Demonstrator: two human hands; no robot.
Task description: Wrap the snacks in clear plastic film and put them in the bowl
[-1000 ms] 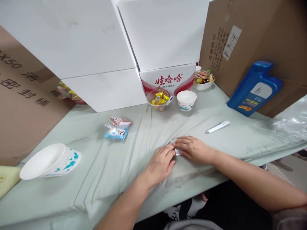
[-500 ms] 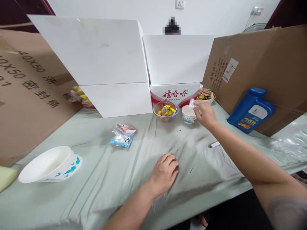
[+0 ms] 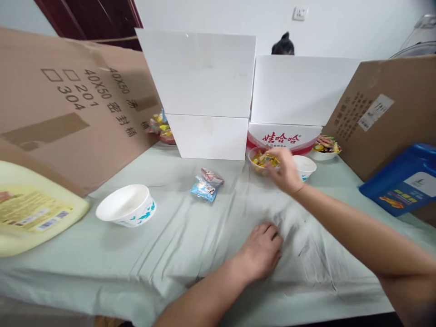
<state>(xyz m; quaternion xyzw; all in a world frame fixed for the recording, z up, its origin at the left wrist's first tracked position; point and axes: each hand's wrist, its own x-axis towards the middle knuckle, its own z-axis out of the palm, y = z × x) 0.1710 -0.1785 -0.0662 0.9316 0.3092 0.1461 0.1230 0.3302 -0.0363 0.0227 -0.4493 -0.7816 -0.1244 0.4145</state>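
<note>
My right hand (image 3: 284, 172) reaches over the table, in front of a clear bowl of gold-wrapped candies (image 3: 258, 168). Its thumb and fingers are bent but apart, a little blurred, with nothing visible between them. Just behind that hand stands a small white paper bowl (image 3: 305, 170), partly hidden by it. My left hand (image 3: 264, 250) rests palm down on the green cloth, fingers loosely bent, holding nothing. Beyond it, to the left, lie two snack packets, a blue one (image 3: 204, 190) and a reddish-brown one (image 3: 213, 176).
A larger white paper bowl (image 3: 148, 206) stands at left beside a pale yellow jug (image 3: 37, 213). White boxes (image 3: 207, 136) and cardboard boxes (image 3: 102, 109) wall the back and sides. A blue bottle (image 3: 402, 181) and another snack bowl (image 3: 323, 156) are at right. A person's head shows behind.
My right hand has moved left from the small paper bowl to the candy bowl; the clear plastic it held is out of sight. The view has turned left. My left hand stays on the cloth.
</note>
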